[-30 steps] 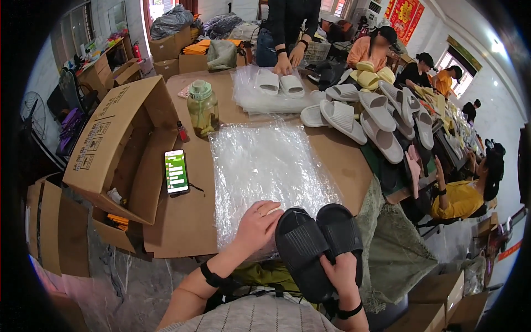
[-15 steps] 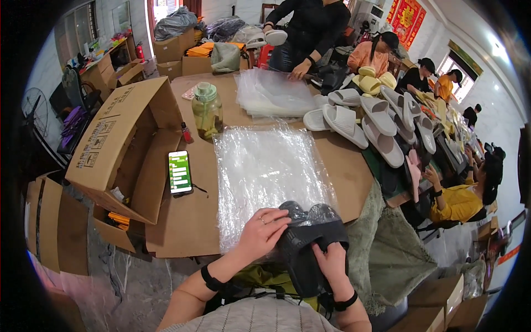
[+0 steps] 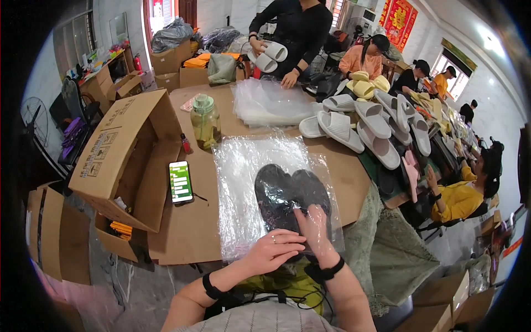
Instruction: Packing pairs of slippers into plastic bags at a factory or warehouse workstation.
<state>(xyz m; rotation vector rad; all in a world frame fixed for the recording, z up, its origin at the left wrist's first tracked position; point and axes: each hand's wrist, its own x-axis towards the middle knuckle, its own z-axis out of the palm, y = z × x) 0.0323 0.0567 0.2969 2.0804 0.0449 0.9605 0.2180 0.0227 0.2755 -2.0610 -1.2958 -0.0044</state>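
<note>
A pair of black slippers lies inside a clear plastic bag, soles up, on top of a stack of clear bags at the table's near side. My right hand reaches into the bag, its fingers closed on the heel end of the slippers. At the bag's near edge, my left hand has its fingers bent over the film, close to my right wrist. The slippers' straps are hidden underneath.
Left of the bags lie a phone, a small red bottle and an open cardboard box. A green-lidded jar stands behind. Grey slippers are heaped at right. Across the table, a person holds light slippers.
The black slippers have moved forward into the plastic bag, and my right hand went in with them. My left hand has shifted nearer to me. The person opposite has raised a pair of slippers.
</note>
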